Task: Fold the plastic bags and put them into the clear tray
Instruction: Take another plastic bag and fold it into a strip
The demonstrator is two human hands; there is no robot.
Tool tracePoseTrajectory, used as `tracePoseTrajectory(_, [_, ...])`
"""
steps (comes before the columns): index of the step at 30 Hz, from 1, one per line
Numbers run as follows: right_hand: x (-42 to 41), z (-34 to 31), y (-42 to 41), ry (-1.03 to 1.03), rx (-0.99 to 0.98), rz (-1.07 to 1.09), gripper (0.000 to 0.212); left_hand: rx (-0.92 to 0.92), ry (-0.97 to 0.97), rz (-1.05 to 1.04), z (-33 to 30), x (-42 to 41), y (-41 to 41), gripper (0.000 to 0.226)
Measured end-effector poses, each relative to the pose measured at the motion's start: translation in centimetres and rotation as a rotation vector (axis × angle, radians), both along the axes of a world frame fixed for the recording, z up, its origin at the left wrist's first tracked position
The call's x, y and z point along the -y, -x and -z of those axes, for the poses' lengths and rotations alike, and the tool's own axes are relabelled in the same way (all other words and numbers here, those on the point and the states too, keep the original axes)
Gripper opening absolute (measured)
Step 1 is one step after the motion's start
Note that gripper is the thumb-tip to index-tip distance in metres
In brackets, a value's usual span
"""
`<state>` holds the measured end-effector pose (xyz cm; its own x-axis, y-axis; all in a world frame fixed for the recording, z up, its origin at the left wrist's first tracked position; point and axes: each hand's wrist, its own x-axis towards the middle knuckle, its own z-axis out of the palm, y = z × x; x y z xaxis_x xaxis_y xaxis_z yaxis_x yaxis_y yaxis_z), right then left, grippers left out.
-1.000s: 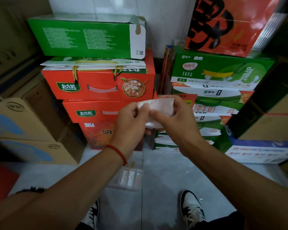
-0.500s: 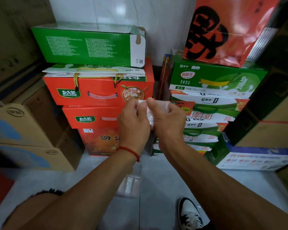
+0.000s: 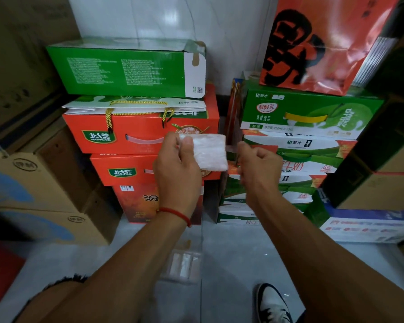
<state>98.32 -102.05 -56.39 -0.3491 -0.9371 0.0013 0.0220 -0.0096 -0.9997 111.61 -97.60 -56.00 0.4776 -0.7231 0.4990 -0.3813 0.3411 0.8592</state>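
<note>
A folded translucent white plastic bag (image 3: 210, 152) is held up in front of the stacked boxes, a small flat rectangle. My left hand (image 3: 176, 164) pinches its left edge between thumb and fingers. My right hand (image 3: 258, 166) hangs just right of the bag, apart from it, fingers curled on nothing. The clear tray (image 3: 183, 264) lies on the grey floor below my hands, between my forearms, with folded bags visible inside it.
Red and green gift boxes (image 3: 140, 129) are stacked ahead, more green cartons (image 3: 308, 113) to the right, brown cardboard boxes (image 3: 40, 183) to the left. An orange paper bag (image 3: 317, 43) tops the right stack. My shoe (image 3: 272, 304) stands on the floor near the tray.
Both hands were pressing the bag together; now my right hand has let go and moved right, and my left hand alone holds the folded bag.
</note>
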Motion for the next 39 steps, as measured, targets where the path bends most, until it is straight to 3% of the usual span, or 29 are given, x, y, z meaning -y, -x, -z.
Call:
tracePoseTrajectory(2, [0.4,-0.3,1.5,-0.035,0.028,-0.013,0.047,-0.031,0.006,0.047,-0.1,0.2,-0.9,0.032])
tracePoseTrajectory(6, [-0.5,-1.8,0.7,-0.127,0.177,-0.411,0.082,0.012,-0.029,0.113,0.1,-0.2,-0.3,0.033])
tracePoseTrajectory(9, [-1.8,-2.5,-0.7,-0.033,0.243,-0.577,0.059,0.022,-0.054,0.166,0.4,-0.5,0.5,0.034])
tracePoseTrajectory(12, [-2.4,-2.5,-1.2,0.049,0.167,-0.488,0.025,-0.010,-0.113,0.179,0.3,-0.8,0.6,0.035])
tracePoseTrajectory(17, [-2.4,-2.1,-1.2,0.204,-0.076,-0.379,0.006,-0.268,-0.250,0.261,-0.5,-1.4,0.9,0.050])
tracePoseTrajectory(20, [-2.6,-1.7,-1.7,0.251,-0.122,-0.374,0.010,-0.269,-0.169,0.169,-0.4,-0.8,0.9,0.042])
tracePoseTrajectory(27, [-2.6,-1.4,-2.6,0.212,-0.176,-0.231,0.026,0.114,-0.004,-0.095,-0.2,-0.5,0.8,0.035])
tracePoseTrajectory(39, [-2.7,-1.6,-2.1,0.125,0.066,-0.345,0.053,0.083,0.058,-0.132,-0.4,-0.3,0.9,0.035])
